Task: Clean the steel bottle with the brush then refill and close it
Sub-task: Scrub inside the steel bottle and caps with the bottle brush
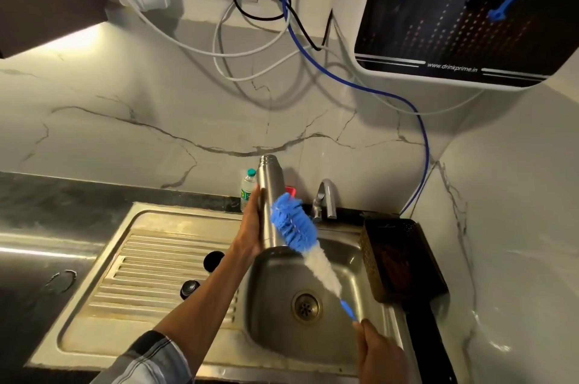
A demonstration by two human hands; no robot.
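**Status: Brushing stage in hand; refill and closure outstanding**

Nearest the camera, the right hand (380,352) has its fingers closed around the blue handle end of the brush (308,246), at the front rim of the sink (369,261). The brush shaft runs up and away over the basin, white bristles first, then the blue bristle head.

Further out, the left hand (252,227) grips the steel bottle (270,195) around its lower body, fingers wrapped on its left side. The bottle is held upright above the back left corner of the basin, mouth upward and uncapped. The blue bristle head lies against the outside of the bottle's right flank; it is not inserted in the mouth.

On the drainboard (150,258) to the left lie two dark round items (213,261) and (190,288); one or both may be the bottle's cap, but this cannot be confirmed.

At the back, the tap (326,199) shows no visible water flow. A small plastic bottle (247,188) stands on the counter (78,192) behind the steel bottle. A wall-mounted water purifier (463,14) hangs above right.

Assessment: cleaning is under way on the exterior. Whether the interior has been scrubbed cannot be determined. Rinsing, refilling and fitting the cap remain.
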